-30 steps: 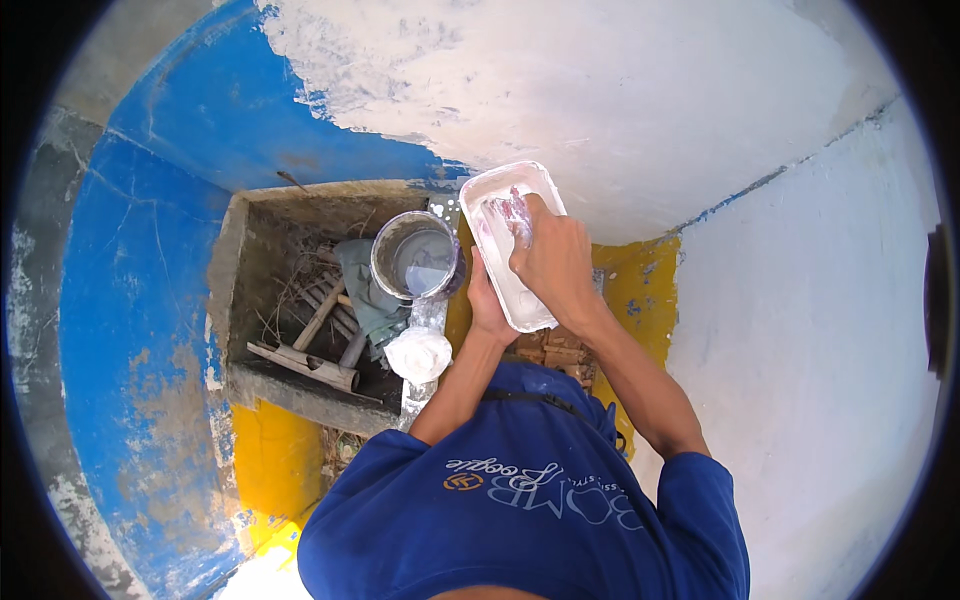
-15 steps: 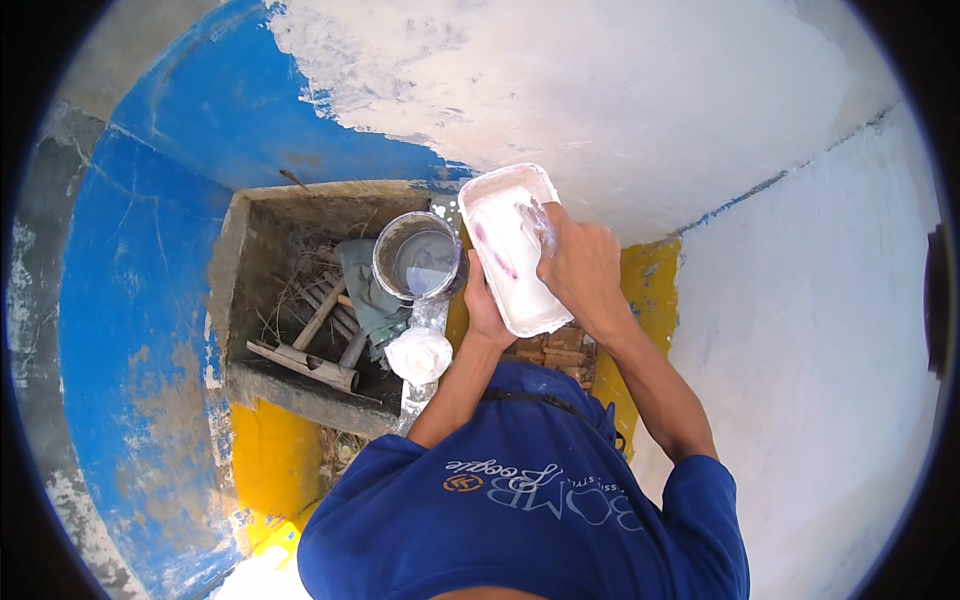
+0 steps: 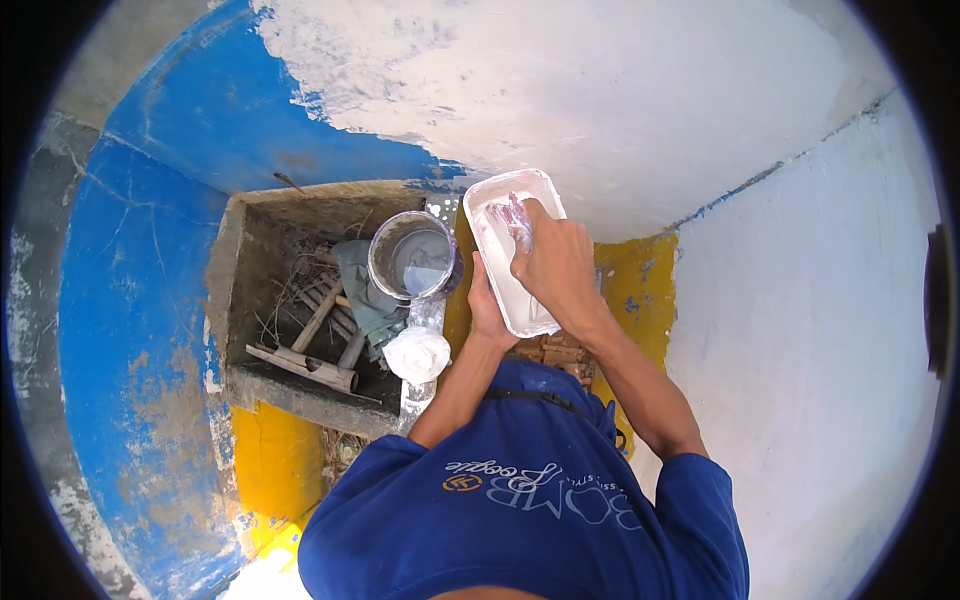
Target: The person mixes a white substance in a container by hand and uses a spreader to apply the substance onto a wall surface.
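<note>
A white rectangular tray with white paste inside is tilted up in front of me. My left hand grips it from the left side, with some of the fingers hidden beneath it. Over the tray, my right hand is closed on a clear purplish tool smeared with white. Its working end lies down in the tray, and I cannot make out its full shape. Left of the tray stands a round bucket holding greyish liquid. A white, paste-like mound sits just nearer than the bucket.
Bucket and mound stand on a narrow paint-spattered ledge. Left of it, a concrete trough holds bamboo pieces, twigs and a grey-green cloth. A partly white-coated blue wall rises ahead; a pale wall stands right.
My right hand has moved left and slightly down with the purplish tool, across the tray. Less white paste shows spread over the tray's middle. My left hand keeps its hold.
</note>
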Available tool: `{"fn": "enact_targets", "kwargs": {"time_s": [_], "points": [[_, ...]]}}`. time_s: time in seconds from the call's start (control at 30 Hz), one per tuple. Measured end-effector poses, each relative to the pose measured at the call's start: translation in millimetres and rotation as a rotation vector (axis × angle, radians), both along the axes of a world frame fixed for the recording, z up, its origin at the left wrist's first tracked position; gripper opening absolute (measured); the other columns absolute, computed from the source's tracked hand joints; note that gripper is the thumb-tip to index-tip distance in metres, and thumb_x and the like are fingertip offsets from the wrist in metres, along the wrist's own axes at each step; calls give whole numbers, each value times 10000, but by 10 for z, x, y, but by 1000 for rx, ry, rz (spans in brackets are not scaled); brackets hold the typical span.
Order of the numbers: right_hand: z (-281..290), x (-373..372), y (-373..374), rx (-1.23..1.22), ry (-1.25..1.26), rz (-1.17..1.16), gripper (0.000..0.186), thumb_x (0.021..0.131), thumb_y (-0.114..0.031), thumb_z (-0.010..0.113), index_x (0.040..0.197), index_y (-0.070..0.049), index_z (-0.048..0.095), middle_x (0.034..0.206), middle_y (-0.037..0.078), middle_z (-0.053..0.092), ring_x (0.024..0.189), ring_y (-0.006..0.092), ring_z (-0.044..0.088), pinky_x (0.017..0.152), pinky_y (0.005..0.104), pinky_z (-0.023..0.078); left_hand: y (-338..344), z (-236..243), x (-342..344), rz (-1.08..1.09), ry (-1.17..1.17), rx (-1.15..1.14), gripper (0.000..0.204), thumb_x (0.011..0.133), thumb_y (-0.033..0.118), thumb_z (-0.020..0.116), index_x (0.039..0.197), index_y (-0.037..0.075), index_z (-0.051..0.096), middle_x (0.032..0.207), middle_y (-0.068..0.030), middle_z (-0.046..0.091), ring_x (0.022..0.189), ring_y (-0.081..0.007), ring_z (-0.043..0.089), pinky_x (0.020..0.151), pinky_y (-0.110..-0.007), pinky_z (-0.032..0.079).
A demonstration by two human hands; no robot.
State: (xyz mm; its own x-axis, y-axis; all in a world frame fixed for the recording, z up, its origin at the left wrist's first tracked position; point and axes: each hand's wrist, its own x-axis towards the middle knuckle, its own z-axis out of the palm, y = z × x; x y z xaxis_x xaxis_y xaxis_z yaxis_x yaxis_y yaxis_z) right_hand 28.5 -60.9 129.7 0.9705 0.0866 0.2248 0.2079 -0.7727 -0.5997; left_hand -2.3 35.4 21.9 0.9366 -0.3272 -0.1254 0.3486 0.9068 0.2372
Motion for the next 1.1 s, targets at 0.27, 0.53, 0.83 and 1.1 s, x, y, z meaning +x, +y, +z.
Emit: {"fn": "enact_targets", "kwargs": {"time_s": [0.27, 0.53, 0.83, 1.1], "points": [[35, -47, 7, -40, 3, 31, 293, 717, -35, 622, 991, 68, 607, 637, 272, 620, 610, 448, 639, 586, 520, 505, 34, -23, -20, -9, -9, -52, 634, 1028, 568, 280, 1512, 163, 336, 1476, -95, 449, 1340, -296, 462, 1122, -476, 375], [44, -32, 4, -48, 32, 21, 268, 724, -40, 627, 967, 68, 596, 634, 271, 616, 612, 440, 643, 584, 520, 509, 7, -53, -47, -4, -8, -55, 635, 1028, 567, 280, 1518, 165, 324, 1482, -96, 441, 1343, -290, 461, 1120, -475, 379], [-22, -32, 21, -16, 28, -1, 291, 724, -41, 629, 983, 83, 586, 630, 271, 622, 609, 442, 649, 590, 519, 515, 13, -63, -53, -19, -14, -86, 639, 1028, 568, 273, 1531, 176, 299, 1505, -98, 416, 1367, -293, 437, 1139, -477, 359], [61, 5, 16, 88, 49, 7, 428, 686, -23, 612, 1094, 104, 584, 673, 319, 594, 658, 486, 613, 656, 534, 494, 7, -129, -72, -9, -50, -80, 639, 1027, 565, 284, 1534, 176, 298, 1502, -97, 425, 1377, -287, 429, 1138, -479, 356]]}}
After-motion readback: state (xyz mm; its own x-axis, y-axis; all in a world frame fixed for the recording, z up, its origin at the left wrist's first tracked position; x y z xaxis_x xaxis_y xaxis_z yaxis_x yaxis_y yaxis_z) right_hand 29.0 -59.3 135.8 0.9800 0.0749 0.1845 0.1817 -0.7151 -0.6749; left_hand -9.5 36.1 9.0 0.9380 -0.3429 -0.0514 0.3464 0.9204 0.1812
